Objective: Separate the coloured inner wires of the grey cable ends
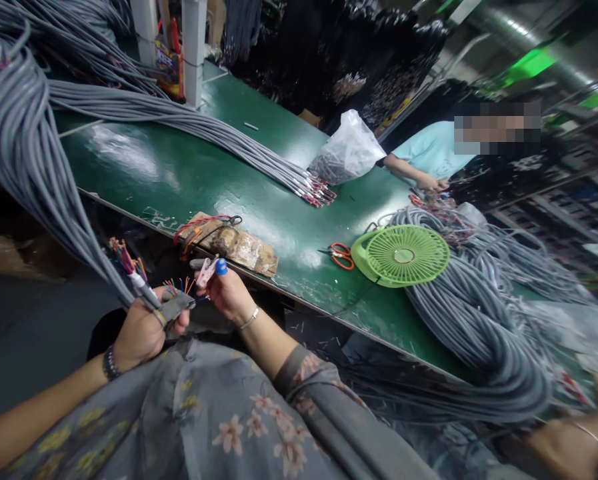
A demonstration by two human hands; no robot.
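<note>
In my left hand [141,333], whose fingers are wrapped round them, are the ends of grey cables [99,250]. Their bared coloured wires [129,260] fan out above the fist, and more thin wires show by the thumb. Grey tape or a cover wraps that thumb. Close to these wires, my right hand [231,297] pinches a small pale pink tool [207,272]; its exact kind I cannot make out. A blue cover [221,267] sits on a digit of the right hand. Just beyond lies a tape-wrapped wooden block [243,247] with red and black leads, at the table edge.
On the green table [279,140] lie a long cable bundle [219,137], a plastic bag [349,150], orange-handled scissors [342,256], a green fan [403,255] and coiled cables [473,327]. Another person [431,150] works across the table; someone's arm [563,443] shows at lower right.
</note>
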